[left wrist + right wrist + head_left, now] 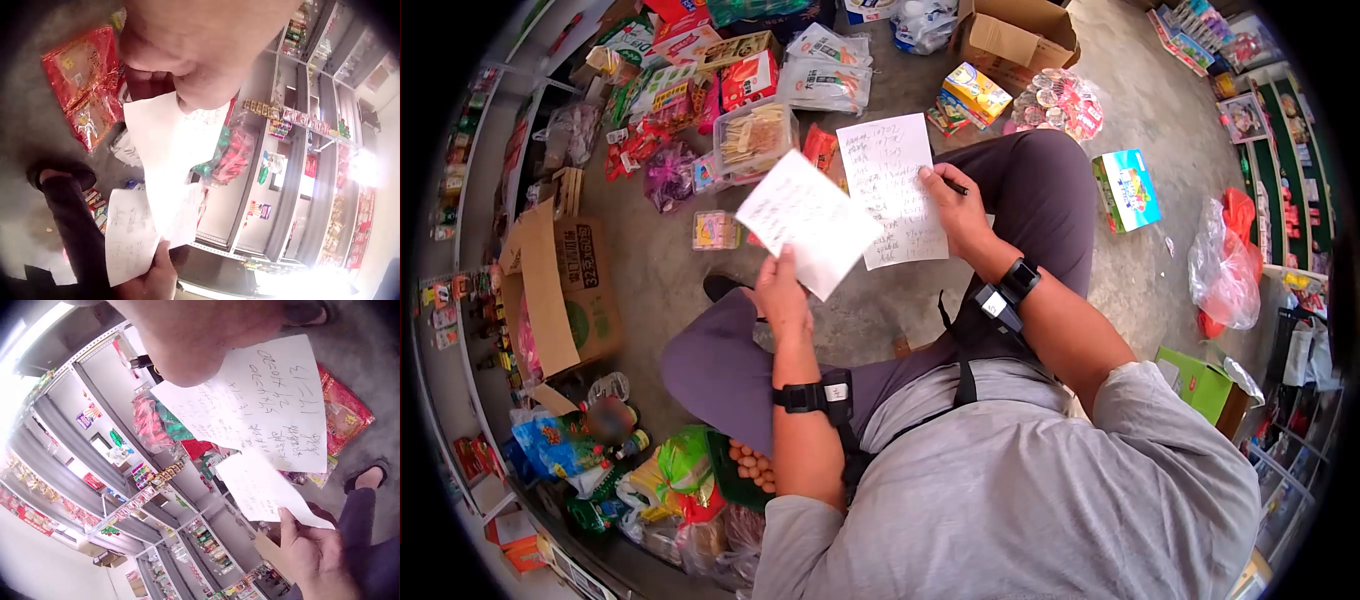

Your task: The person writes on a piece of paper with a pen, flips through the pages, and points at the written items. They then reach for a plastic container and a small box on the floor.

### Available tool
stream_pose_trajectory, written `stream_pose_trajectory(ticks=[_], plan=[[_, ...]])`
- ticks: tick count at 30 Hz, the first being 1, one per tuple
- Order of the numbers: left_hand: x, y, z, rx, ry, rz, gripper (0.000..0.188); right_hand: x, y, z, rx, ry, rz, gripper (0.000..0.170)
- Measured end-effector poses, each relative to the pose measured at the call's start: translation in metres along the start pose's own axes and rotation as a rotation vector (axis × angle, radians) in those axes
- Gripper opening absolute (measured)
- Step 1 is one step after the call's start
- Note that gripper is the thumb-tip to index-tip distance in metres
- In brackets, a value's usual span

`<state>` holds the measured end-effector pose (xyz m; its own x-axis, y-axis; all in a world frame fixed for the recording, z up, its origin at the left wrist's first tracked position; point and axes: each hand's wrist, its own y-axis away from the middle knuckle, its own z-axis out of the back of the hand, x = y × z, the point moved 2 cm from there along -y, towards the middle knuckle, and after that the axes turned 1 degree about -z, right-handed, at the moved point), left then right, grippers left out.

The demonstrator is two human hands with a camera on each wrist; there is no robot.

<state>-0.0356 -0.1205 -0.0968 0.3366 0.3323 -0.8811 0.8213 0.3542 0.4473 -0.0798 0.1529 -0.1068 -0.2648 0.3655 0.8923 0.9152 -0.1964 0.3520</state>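
Note:
Between the thumb and fingers of my left hand [784, 300] is the lower edge of a white sheet of paper [808, 222] with faint handwriting. My right hand [960, 212] pinches the right edge of a second sheet [892, 200], covered in handwritten lines and figures, and also holds a dark pen [957, 187]. The left sheet overlaps part of the right one in the head view. In the right wrist view, handwritten sums show on the nearer sheet [275, 394], with the left hand's thumb on the smaller-looking sheet [262, 487] below it.
Packaged goods and a clear tub of sticks [752, 140] lie on the floor ahead. Cardboard boxes stand at left [585, 290] and at the back [1018, 45]. A basket of eggs [752, 466] sits by the left thigh. Stocked shelves [1280, 150] line both sides.

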Motion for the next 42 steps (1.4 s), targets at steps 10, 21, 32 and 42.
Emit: stream_pose_trajectory(ticks=[10,21,32,42], plan=[[0.006,-0.017,0.039,-0.065,0.081,-0.047,0.02,0.01,-0.007,0.006,-0.028,-0.124,0.03,0.021],[0.002,-0.004,0.036,0.007,0.046,-0.013,0.024,0.007,0.0,-0.009,0.065,-0.046,-0.051,0.019],[0.007,0.02,-0.006,0.238,0.05,0.08,0.029,-0.007,0.007,-0.016,0.085,0.121,0.046,0.022],[0.016,0.026,-0.033,0.364,0.09,0.134,0.031,-0.01,0.007,-0.008,0.061,0.128,0.038,0.023]])
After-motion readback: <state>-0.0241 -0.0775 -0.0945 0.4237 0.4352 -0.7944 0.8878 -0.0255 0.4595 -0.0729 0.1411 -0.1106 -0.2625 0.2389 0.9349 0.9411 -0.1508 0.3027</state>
